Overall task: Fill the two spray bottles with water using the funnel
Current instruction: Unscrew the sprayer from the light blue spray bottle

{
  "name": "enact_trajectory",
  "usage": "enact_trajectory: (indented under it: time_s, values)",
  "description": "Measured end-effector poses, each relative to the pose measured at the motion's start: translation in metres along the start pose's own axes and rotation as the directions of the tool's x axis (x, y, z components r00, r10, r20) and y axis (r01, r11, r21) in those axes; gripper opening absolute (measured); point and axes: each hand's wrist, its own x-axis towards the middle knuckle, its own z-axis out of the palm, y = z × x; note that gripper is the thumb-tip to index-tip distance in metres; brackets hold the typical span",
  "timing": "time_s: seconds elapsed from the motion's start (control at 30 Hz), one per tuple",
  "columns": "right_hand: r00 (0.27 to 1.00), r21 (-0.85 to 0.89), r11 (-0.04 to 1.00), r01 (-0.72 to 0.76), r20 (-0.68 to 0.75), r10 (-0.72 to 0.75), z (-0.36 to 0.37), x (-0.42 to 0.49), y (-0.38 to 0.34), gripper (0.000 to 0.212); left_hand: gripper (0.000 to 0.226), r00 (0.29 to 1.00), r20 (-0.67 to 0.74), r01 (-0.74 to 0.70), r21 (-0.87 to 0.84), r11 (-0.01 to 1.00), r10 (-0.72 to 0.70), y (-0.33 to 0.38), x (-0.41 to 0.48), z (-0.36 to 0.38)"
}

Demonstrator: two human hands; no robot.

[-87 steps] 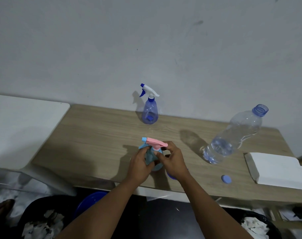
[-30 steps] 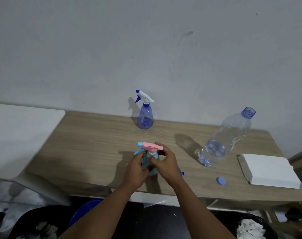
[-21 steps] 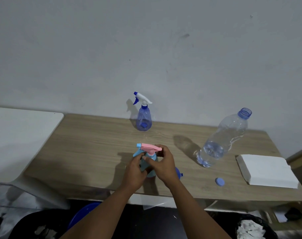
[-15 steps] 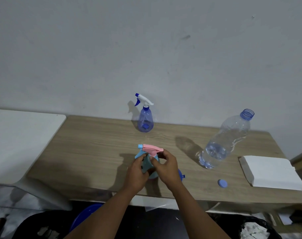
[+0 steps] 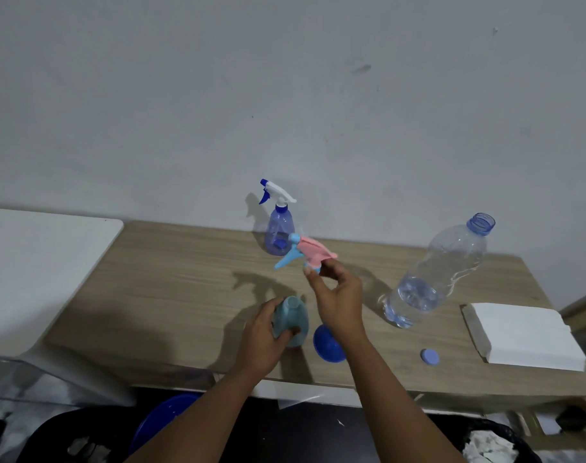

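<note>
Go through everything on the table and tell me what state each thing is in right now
Teal spray bottle: upright, open, held by left hand.
Pink spray head: off, lifted in right hand.
Blue spray bottle: upright, head on.
Water bottle: uncapped, partly full.
Bottle cap: loose on table.
Blue funnel: lying unused.

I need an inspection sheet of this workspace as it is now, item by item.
Surface: wooden table, against a grey wall.
Job's things: teal spray bottle, neck open; pink trigger head lifted off; purple spray bottle capped; blue funnel lying on the table; uncapped water bottle, partly full.
Clutter: bottle cap; white pad.
Hands: left hand grips teal spray bottle; right hand holds pink trigger head.
Cables: nothing seen.
Surroundings: white surface at left; bins below.
</note>
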Motion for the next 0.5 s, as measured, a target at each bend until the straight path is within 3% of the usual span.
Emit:
enact_trajectory:
  time_s: [0.17, 0.27, 0.37, 0.5]
  values:
    - [0.989, 0.142, 0.989, -0.047, -0.133, 0.066, -0.018, 0.029, -0.011, 0.009, 0.06, 1.0, -0.001, -0.026, -0.022, 0.999, 0.026, 0.002, -0.001, -0.001]
    - [0.967, 0.114, 0.984, -0.141, -0.198, 0.161, -0.04, 0.052, -0.001, 0.015, 0.062, 1.0, -0.006, -0.026, -0.055, 0.998, 0.025, 0.001, 0.0, -0.001]
    - [0.953, -0.115, 0.955, -0.273, -0.166, 0.253, -0.062, 0.073, 0.027, 0.032, 0.064, 0.999, 0.003, -0.033, -0.067, 0.997, 0.033, -0.003, 0.001, 0.0]
    - [0.913, -0.556, 0.751, -0.358, -0.039, 0.406, -0.079, 0.075, 0.069, 0.026, 0.064, 1.0, -0.002, -0.03, -0.068, 0.997, 0.03, -0.003, 0.0, -0.001]
